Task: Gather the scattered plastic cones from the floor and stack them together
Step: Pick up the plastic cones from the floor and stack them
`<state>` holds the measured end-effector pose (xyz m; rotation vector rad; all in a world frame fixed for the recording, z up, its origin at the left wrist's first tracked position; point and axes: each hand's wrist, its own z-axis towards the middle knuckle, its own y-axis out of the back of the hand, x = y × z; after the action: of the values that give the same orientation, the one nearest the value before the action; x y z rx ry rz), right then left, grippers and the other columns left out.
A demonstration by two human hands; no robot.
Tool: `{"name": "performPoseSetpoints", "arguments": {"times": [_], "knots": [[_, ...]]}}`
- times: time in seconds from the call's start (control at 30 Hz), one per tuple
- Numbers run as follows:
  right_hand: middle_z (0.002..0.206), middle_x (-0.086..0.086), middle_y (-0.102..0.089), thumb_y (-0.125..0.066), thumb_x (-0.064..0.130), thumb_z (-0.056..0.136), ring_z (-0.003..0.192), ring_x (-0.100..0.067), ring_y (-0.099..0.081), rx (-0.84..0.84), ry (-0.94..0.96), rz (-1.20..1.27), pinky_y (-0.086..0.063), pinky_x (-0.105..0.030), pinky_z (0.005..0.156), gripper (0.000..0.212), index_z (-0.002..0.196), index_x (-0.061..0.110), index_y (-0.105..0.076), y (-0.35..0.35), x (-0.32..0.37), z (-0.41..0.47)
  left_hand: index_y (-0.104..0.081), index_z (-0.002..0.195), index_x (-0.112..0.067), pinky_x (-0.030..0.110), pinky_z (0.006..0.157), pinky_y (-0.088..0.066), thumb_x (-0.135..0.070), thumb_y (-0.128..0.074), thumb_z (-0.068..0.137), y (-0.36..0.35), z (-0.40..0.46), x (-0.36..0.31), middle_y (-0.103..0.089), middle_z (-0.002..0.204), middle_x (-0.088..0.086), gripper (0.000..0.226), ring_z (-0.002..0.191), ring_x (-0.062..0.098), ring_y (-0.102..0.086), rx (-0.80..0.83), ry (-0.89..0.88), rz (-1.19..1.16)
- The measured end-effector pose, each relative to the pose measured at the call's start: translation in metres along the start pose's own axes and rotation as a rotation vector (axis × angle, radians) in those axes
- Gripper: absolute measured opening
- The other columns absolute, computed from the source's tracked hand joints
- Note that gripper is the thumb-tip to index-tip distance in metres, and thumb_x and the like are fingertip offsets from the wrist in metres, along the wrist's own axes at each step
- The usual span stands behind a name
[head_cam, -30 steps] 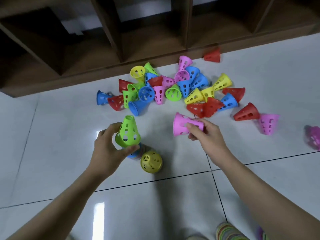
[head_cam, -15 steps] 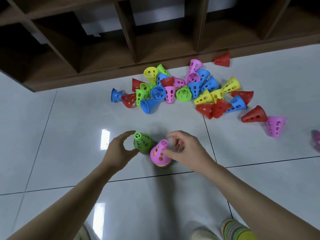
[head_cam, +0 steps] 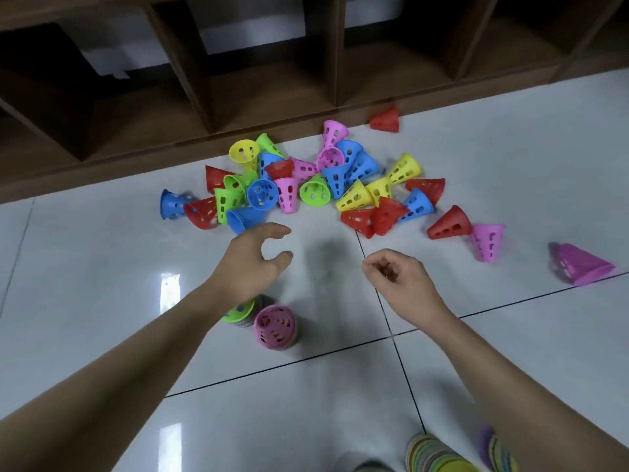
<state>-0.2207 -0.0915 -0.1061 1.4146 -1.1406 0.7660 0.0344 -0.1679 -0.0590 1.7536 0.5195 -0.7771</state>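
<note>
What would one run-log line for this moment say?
left hand: open, empty | right hand: curled, empty | pink-topped stack: standing | loose cones: scattered

Perforated plastic cones, loose pile [head_cam: 299,185]: red, blue, green, yellow, pink, mostly tipped over on the floor by the shelf base. Outliers: red cone [head_cam: 386,119], magenta cone [head_cam: 578,264]. Upright stacks: pink-topped stack [head_cam: 275,327], green-topped stack [head_cam: 240,313] just beside it.

pink cone [head_cam: 275,327], perforated, white floor [head_cam: 510,165] — glossy

Bright overhead light; glare patches on floor [head_cam: 102,301]; edges warped.
</note>
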Motion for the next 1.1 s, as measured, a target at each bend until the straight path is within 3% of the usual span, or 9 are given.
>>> {"name": "performPoseSetpoints", "arguments": {"times": [0.3, 0.47, 0.53, 0.63, 0.7, 0.8, 0.97, 1.03, 1.1], "knots": [[0.078, 0.008, -0.067, -0.067, 0.009, 0.090, 0.068, 0.001, -0.058, -0.317, -0.110, -0.102, -0.044, -0.010, 0.065, 0.012, 0.081, 0.015, -0.069, 0.099, -0.057, 0.007, -0.060, 0.130, -0.026, 0.018, 0.099, -0.035, -0.023, -0.071, 0.088, -0.102, 0.061, -0.043, -0.057, 0.124, -0.010, 0.043, 0.117, 0.008, -0.051, 0.221, -0.161, 0.079], [0.072, 0.008, -0.066, -0.067, 0.023, 0.089, 0.061, 0.001, -0.056, -0.484, -0.202, -0.195, -0.042, -0.013, 0.061, 0.010, 0.080, 0.021, -0.068, 0.168, -0.075, 0.018, -0.057, 0.134, -0.026, 0.025, 0.103, -0.039, -0.024, -0.073, 0.086, -0.162, 0.084, -0.071, -0.055, 0.133, -0.002, 0.051, 0.122, 0.015, -0.052, 0.341, -0.231, 0.062], [0.081, 0.005, -0.067, -0.068, 0.027, 0.088, 0.072, 0.003, -0.059, -0.528, -0.224, -0.264, -0.043, -0.015, 0.067, 0.009, 0.085, 0.019, -0.067, 0.196, -0.088, 0.020, -0.053, 0.138, -0.027, 0.026, 0.103, -0.038, -0.025, -0.072, 0.088, -0.184, 0.089, -0.085, -0.050, 0.137, -0.002, 0.053, 0.126, 0.014, -0.049, 0.396, -0.251, 0.067], [0.098, -0.002, -0.066, -0.068, 0.045, 0.078, 0.100, -0.024, -0.058, -0.646, -0.300, -0.461, -0.036, -0.027, 0.091, 0.025, 0.091, 0.024, -0.066, 0.232, -0.116, 0.017, -0.052, 0.140, -0.026, 0.022, 0.103, -0.033, -0.021, -0.072, 0.086, -0.217, 0.095, -0.113, -0.046, 0.139, -0.001, 0.057, 0.129, 0.014, -0.044, 0.398, -0.333, 0.037], [0.112, -0.008, -0.064, -0.075, 0.039, 0.077, 0.114, -0.031, -0.052, -0.696, -0.358, -0.525, -0.029, -0.029, 0.099, 0.040, 0.108, 0.015, -0.067, 0.249, -0.128, 0.011, -0.051, 0.142, -0.025, 0.021, 0.109, -0.031, -0.016, -0.074, 0.082, -0.239, 0.104, -0.131, -0.041, 0.144, 0.001, 0.064, 0.134, 0.017, -0.040, 0.368, -0.436, 0.035], [0.140, -0.012, -0.049, -0.078, 0.031, 0.079, 0.135, -0.032, -0.037, -0.657, -0.421, -0.575, -0.028, -0.037, 0.111, 0.067, 0.137, 0.010, -0.053, 0.265, -0.141, 0.004, -0.043, 0.148, -0.028, 0.028, 0.116, -0.021, -0.019, -0.073, 0.079, -0.273, 0.123, -0.152, -0.027, 0.159, 0.005, 0.075, 0.143, 0.025, -0.028, 0.398, -0.613, 0.201], [0.157, -0.005, -0.034, -0.073, 0.039, 0.084, 0.146, -0.025, -0.028, -0.421, -0.542, -0.623, -0.029, -0.039, 0.118, 0.084, 0.153, 0.012, -0.032, 0.294, -0.165, 0.005, -0.016, 0.158, -0.032, 0.042, 0.123, 0.000, -0.027, -0.070, 0.079, -0.311, 0.144, -0.172, 0.003, 0.168, 0.001, 0.096, 0.154, 0.027, 0.002, 0.389, -0.837, 0.709], [0.151, -0.005, -0.042, -0.072, 0.036, 0.085, 0.140, -0.025, -0.038, -0.419, -0.529, -0.616, -0.035, -0.034, 0.110, 0.077, 0.149, 0.011, -0.039, 0.297, -0.171, 0.006, -0.014, 0.158, -0.032, 0.040, 0.123, 0.001, -0.022, -0.068, 0.080, -0.315, 0.148, -0.176, 0.001, 0.168, 0.001, 0.096, 0.154, 0.027, 0.001, 0.410, -0.880, 0.867], [0.138, -0.004, -0.051, -0.073, 0.033, 0.083, 0.127, -0.026, -0.049, -0.470, -0.502, -0.610, -0.039, -0.029, 0.096, 0.064, 0.139, 0.012, -0.049, 0.297, -0.174, 0.006, -0.024, 0.156, -0.031, 0.038, 0.121, -0.006, -0.015, -0.064, 0.079, -0.316, 0.153, -0.176, -0.019, 0.163, 0.001, 0.088, 0.150, 0.026, -0.013, 0.382, -0.936, 0.910]]}}
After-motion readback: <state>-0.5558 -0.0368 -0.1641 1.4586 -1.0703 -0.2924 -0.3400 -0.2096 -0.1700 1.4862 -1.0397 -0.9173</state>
